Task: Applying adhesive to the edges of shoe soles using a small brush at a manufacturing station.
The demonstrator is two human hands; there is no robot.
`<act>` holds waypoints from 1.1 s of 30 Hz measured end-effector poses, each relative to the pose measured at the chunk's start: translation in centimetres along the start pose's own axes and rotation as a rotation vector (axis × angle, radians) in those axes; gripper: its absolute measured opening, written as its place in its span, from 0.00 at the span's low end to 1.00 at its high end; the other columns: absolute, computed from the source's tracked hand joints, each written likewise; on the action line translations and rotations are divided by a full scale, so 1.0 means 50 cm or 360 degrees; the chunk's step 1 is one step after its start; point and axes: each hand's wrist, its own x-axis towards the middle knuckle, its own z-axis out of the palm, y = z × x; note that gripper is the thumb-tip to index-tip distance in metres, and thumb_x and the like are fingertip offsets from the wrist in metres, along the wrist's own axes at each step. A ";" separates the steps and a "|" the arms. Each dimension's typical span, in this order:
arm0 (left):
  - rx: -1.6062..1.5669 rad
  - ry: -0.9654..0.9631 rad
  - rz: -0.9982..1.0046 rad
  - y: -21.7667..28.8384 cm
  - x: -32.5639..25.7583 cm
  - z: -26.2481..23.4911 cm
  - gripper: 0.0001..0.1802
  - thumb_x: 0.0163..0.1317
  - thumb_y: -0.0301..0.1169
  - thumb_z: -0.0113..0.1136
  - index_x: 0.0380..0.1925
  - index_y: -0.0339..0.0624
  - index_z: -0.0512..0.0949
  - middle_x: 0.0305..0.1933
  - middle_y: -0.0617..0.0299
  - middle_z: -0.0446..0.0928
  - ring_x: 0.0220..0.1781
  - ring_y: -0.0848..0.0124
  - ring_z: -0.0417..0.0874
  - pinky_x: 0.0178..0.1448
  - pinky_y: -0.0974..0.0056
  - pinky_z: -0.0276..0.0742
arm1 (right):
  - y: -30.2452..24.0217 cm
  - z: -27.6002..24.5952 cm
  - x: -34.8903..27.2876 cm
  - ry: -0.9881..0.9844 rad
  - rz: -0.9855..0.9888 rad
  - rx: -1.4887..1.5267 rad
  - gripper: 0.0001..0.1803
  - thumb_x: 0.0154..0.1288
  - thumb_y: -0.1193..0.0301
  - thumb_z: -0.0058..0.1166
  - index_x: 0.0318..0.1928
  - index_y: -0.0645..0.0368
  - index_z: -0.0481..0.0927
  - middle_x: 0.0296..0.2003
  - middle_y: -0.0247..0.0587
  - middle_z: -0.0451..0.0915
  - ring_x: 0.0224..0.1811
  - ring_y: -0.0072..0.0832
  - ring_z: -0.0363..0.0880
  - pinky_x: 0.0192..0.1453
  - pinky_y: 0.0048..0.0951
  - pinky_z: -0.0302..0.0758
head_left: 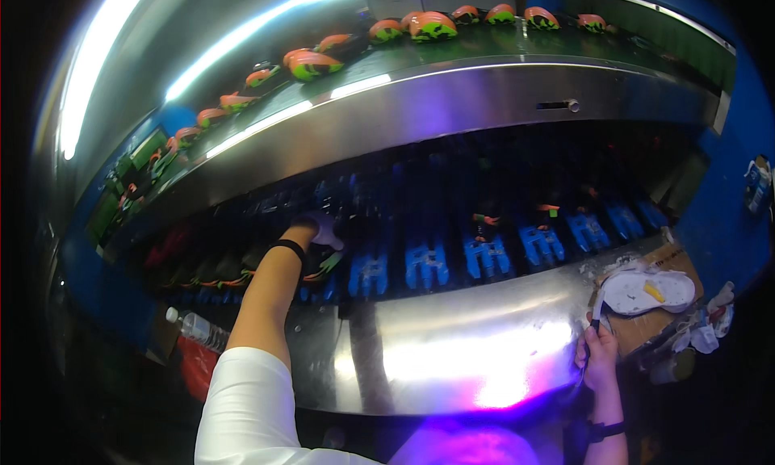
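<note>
My left arm reaches into the dark lower tier, where my left hand [323, 229], seemingly in a pale purple glove, is beside a dark shoe with green and orange edging [324, 266]. Its fingers are blurred and shadowed, so I cannot tell whether it grips anything. At the right, my right hand [599, 358] is closed round a brush [596, 323] with a dark handle. The brush's pale end points up beside a white sole-shaped piece [634, 294] with a yellow patch on it. That piece lies on brown cardboard [676, 265].
Orange and green shoe uppers [433, 27] line the upper belt [484, 45] behind a metal rail [452, 102]. Blue racks [425, 265] fill the lower tier. A metal ledge [460, 336] runs in front. A plastic bottle [198, 328] stands left; crumpled white material [704, 328] lies right.
</note>
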 end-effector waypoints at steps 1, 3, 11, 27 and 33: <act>0.0025 -0.0144 0.0029 0.003 0.001 -0.016 0.43 0.48 0.62 0.63 0.57 0.42 0.76 0.58 0.48 0.77 0.58 0.55 0.78 0.61 0.54 0.72 | 0.004 -0.002 -0.002 0.0024 -0.0040 0.0043 0.13 0.72 0.65 0.49 0.52 0.57 0.72 0.19 0.29 0.67 0.14 0.16 0.64 0.16 0.20 0.64; -0.0001 -0.0203 0.0086 0.035 -0.003 -0.053 0.44 0.48 0.62 0.63 0.59 0.44 0.74 0.59 0.48 0.75 0.59 0.55 0.77 0.61 0.54 0.72 | 0.013 -0.009 -0.004 0.0057 -0.0094 0.0041 0.22 0.72 0.64 0.51 0.62 0.57 0.68 0.20 0.29 0.68 0.15 0.16 0.64 0.15 0.20 0.64; -0.1196 0.0524 0.0639 0.508 0.104 -0.273 0.47 0.48 0.55 0.67 0.67 0.49 0.64 0.61 0.48 0.74 0.60 0.56 0.77 0.62 0.54 0.73 | 0.008 0.002 -0.008 0.0093 -0.0035 0.0123 0.23 0.73 0.64 0.49 0.65 0.53 0.65 0.23 0.32 0.71 0.16 0.17 0.67 0.15 0.20 0.65; 0.0985 0.0508 0.0395 0.435 -0.405 -0.009 0.19 0.48 0.36 0.66 0.39 0.38 0.77 0.36 0.54 0.82 0.41 0.56 0.85 0.43 0.49 0.78 | 0.002 0.013 -0.021 0.0083 -0.0304 0.0088 0.14 0.74 0.65 0.45 0.30 0.59 0.70 0.15 0.29 0.67 0.11 0.13 0.61 0.13 0.18 0.58; 0.1133 0.0668 0.0935 0.352 -0.409 0.026 0.10 0.52 0.31 0.58 0.32 0.36 0.77 0.32 0.53 0.78 0.37 0.57 0.81 0.38 0.52 0.74 | -0.028 0.018 -0.107 0.0143 -0.0287 -0.0375 0.23 0.73 0.65 0.46 0.64 0.62 0.66 0.27 0.34 0.79 0.17 0.15 0.71 0.21 0.18 0.69</act>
